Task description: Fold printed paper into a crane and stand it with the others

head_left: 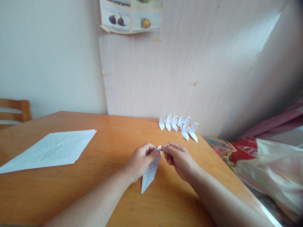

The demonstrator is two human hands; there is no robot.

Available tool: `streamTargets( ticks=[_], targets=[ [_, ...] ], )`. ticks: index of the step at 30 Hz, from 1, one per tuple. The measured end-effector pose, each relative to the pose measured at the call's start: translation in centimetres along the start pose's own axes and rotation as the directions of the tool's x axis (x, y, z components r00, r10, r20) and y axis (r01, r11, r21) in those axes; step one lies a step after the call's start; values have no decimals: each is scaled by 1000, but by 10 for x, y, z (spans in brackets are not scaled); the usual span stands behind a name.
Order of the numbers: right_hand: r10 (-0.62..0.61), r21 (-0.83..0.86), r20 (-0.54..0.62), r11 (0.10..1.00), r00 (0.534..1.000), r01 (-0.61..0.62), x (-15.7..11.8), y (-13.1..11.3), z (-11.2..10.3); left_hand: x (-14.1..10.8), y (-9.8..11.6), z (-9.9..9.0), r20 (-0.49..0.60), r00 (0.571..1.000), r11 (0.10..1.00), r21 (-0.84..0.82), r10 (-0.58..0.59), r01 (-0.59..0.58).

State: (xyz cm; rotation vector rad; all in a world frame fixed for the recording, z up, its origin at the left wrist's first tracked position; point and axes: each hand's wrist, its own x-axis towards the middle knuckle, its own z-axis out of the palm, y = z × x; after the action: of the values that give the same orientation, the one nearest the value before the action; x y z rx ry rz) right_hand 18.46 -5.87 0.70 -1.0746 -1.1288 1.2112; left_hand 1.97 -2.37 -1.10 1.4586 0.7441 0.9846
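Observation:
A narrow piece of folded printed paper (150,174) is held over the wooden table, its pointed lower end hanging toward me. My left hand (144,159) pinches it near the top between thumb and fingers. On the right, my right hand (177,157) has its thumb and forefinger pressed together at the paper's small folded tip, with the other fingers curled. The fingers partly hide the upper part of the paper. Beyond my hands, several folded white paper figures (174,123) stand grouped near the table's back right edge.
A stack of printed sheets (56,148) lies on the left of the wooden table (113,132). Behind the table is a wall with pictures (131,19). Plastic and red bags (248,151) sit beyond the right edge; a chair (25,110) stands at far left.

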Motion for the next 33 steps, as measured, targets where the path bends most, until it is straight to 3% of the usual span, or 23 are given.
streamTargets(
  ticks=[16, 21, 24, 27, 30, 33],
  targets=[
    [2, -17, -27, 1000, 1000, -2, 5, 0, -5, 0, 1, -1, 17, 999, 997, -52, -49, 50],
    [-46, -215, -69, 976, 997, 30, 14, 2, -17, 0, 5, -3, 17, 995, 993, -59, -102, 103],
    [-143, -485, -32, 867, 989, 110, 18, 9, -22, 1, 7, -5, 19, 992, 991, -62, -121, 122],
    [-262, -717, 125, 643, 957, 270, 20, 14, -24, 2, 5, -8, 34, 992, 991, -64, -118, 120],
    [-243, -805, 308, 448, 920, 389, 18, 14, -23, 3, 4, -9, 34, 994, 993, -42, -109, 110],
    [-180, -870, 367, 281, 912, 406, 15, 11, -20, 3, 3, -9, 14, 995, 994, -45, -96, 96]
  ],
)
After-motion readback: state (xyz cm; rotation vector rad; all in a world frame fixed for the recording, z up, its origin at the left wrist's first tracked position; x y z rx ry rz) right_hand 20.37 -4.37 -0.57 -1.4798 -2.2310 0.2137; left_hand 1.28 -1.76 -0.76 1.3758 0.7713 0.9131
